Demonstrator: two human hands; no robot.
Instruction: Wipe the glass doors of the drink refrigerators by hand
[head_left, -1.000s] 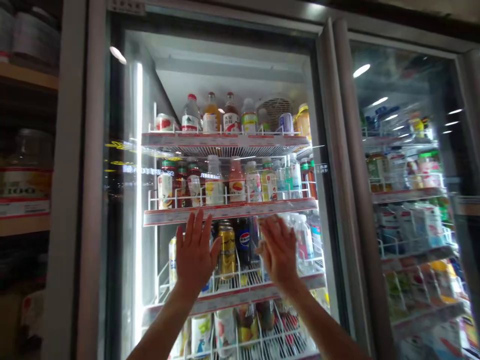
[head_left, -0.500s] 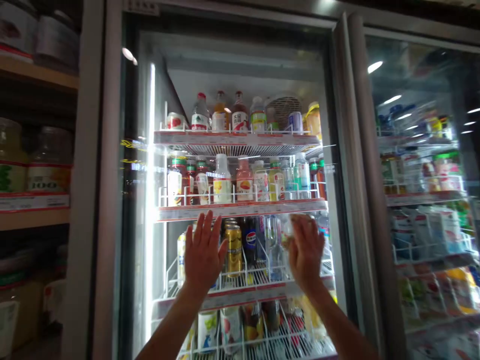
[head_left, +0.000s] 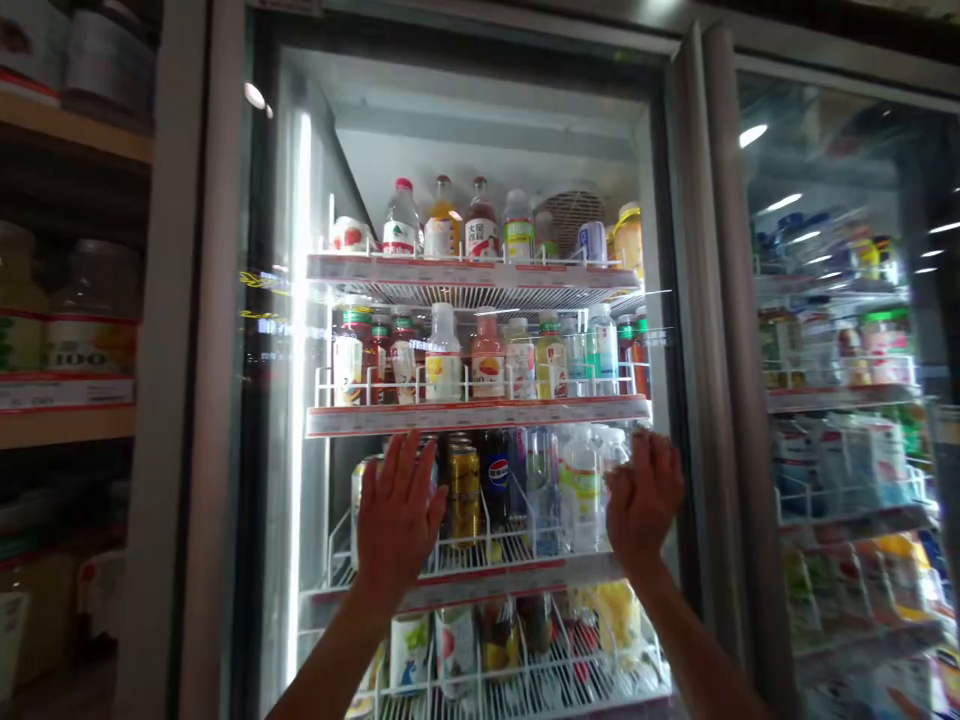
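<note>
I face a lit drinks fridge with a glass door [head_left: 315, 330]. My left hand [head_left: 397, 520] lies flat on the glass, fingers spread, in front of a gold can [head_left: 463, 490] and a cola bottle [head_left: 497, 480] on the third shelf. My right hand [head_left: 643, 497] is raised near the door's right edge with fingers curled against the glass, beside clear water bottles [head_left: 585, 485]. Neither hand holds anything.
Wire shelves [head_left: 480, 412] carry rows of bottles and cans above and below my hands. A second glass-door fridge [head_left: 840, 400] stands to the right behind a grey door frame [head_left: 720, 350]. Wooden shelving with jars [head_left: 67, 340] is on the left.
My right hand has slid rightward across the glass toward the door's edge and its fingers have curled. The left hand has stayed almost in place. The view has shifted slightly left.
</note>
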